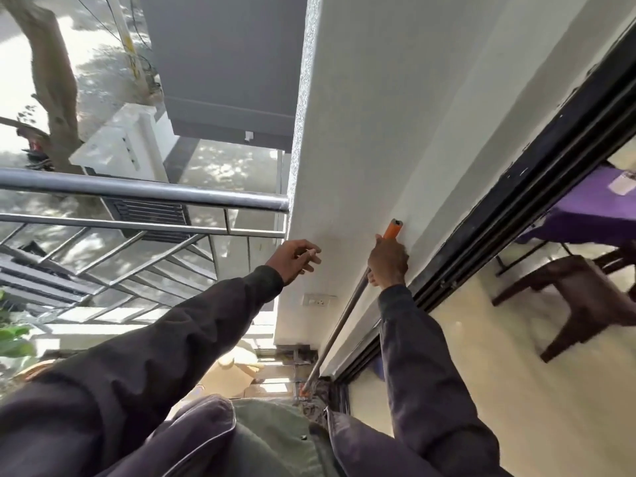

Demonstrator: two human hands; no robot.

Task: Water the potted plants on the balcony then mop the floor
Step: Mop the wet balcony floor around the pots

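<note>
Your right hand (388,261) grips the mop handle (344,311) against the wall; your left hand (296,257), left of it, hangs loosely spread, empty.

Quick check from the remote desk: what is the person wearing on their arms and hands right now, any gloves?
No gloves: the left hand and right hand are both bare. Both arms are in long dark sleeves of a purplish-grey jacket, creased, ending at plain cuffs at the wrists. No watch, rings or markings can be seen.
</note>
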